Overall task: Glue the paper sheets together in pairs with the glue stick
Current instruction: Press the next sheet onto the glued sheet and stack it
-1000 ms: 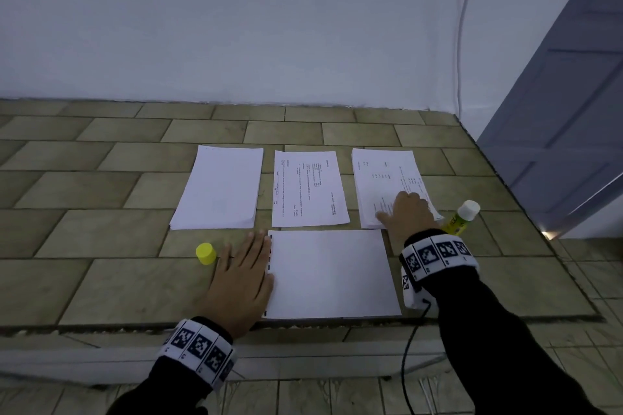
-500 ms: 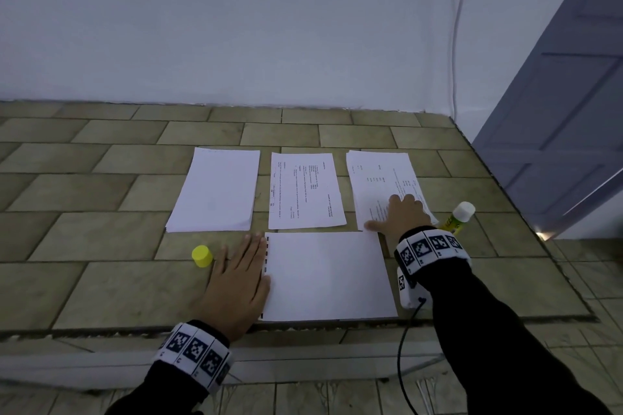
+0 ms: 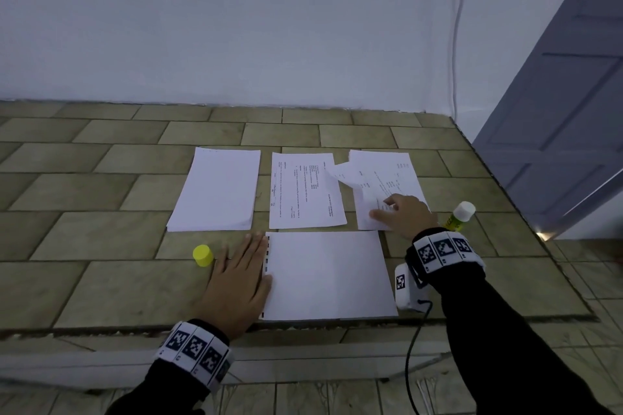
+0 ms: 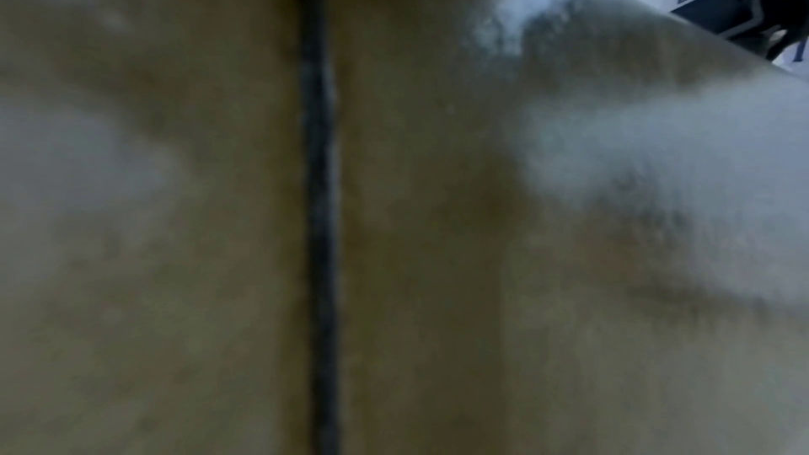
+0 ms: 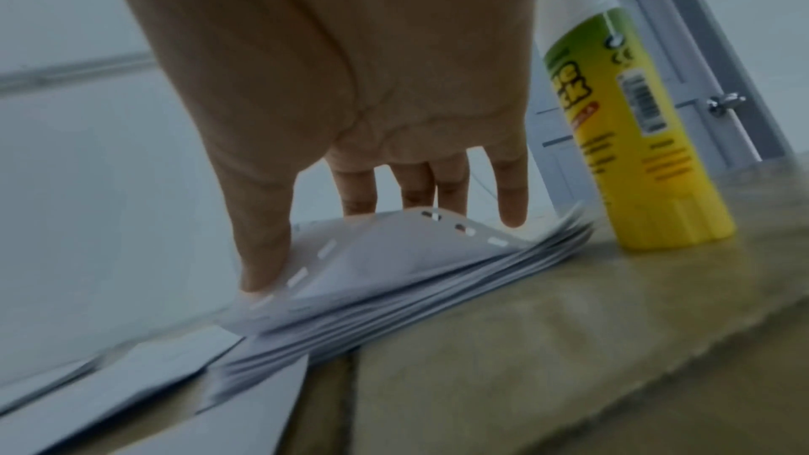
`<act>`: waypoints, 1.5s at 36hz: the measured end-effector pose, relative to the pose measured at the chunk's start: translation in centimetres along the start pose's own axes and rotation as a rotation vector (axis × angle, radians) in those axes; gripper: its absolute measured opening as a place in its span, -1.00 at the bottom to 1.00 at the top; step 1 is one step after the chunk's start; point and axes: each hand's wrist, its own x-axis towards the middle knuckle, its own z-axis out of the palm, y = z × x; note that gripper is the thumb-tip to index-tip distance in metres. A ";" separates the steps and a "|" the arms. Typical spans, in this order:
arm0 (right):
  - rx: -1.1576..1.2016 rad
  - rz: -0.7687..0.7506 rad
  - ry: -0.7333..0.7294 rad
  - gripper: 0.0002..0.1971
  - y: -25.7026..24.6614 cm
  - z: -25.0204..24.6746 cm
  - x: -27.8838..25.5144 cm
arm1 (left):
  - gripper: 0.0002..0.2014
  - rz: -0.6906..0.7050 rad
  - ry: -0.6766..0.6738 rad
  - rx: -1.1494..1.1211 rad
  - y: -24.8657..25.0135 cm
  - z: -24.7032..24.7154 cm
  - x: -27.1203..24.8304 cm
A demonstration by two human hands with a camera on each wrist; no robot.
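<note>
Thin matt white paper sheets (image 3: pixel 328 274) lie on smooth, faintly glossy beige stone tiles (image 3: pixel 101 290); the yellow plastic glue stick (image 5: pixel 630 137) carries a shiny printed label.

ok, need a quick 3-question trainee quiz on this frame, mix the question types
1. True or false: the left hand grips the glue stick.
2. Multiple choice: what is the right hand doing? A) lifting the top sheet of the right-hand stack B) capping the glue stick C) pressing on the blank stack
3. Fill in: the yellow cap stands on the tiled surface just to the ____ of the left hand.

Key
1. False: it lies flat at the left edge of the near sheet; the glue stick stands uncapped beside the right hand.
2. A
3. left
</note>
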 end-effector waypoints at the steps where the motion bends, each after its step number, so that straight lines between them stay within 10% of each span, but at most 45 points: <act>1: 0.018 -0.015 -0.012 -0.49 0.0 -0.2 -0.1 | -0.25 -0.005 -0.021 0.004 0.0 -0.2 0.0; 8: 0.205 -0.128 0.009 -0.70 0.3 -0.8 -1.5 | -0.21 -0.092 0.017 -0.288 -0.2 -0.7 0.3; 15: 0.344 -0.354 0.161 -0.60 1.4 -0.8 -3.3 | -0.57 -0.180 0.146 -0.758 1.4 -3.2 0.4; 18: 0.337 -0.428 0.106 -0.60 1.5 -0.8 -5.1 | -0.43 -0.214 0.197 -0.918 2.6 -4.4 0.5; 23: 0.287 -0.549 -0.013 -0.57 1.6 -0.3 -8.1 | -0.75 -0.440 0.102 -1.250 2.9 -5.4 3.2; 31: 0.342 -0.556 -0.063 -0.52 3.3 2.1 -9.0 | -0.52 -0.323 -0.069 -1.198 2.8 -4.5 2.4; 42: 0.849 -0.230 -0.136 -0.70 3.6 2.1 -8.9 | -0.55 -0.314 0.101 -1.037 2.9 -4.5 2.3; 54: 0.280 -0.254 -0.099 -0.76 2.9 2.0 -9.7 | -0.85 -0.146 0.058 -0.551 2.4 -3.8 1.8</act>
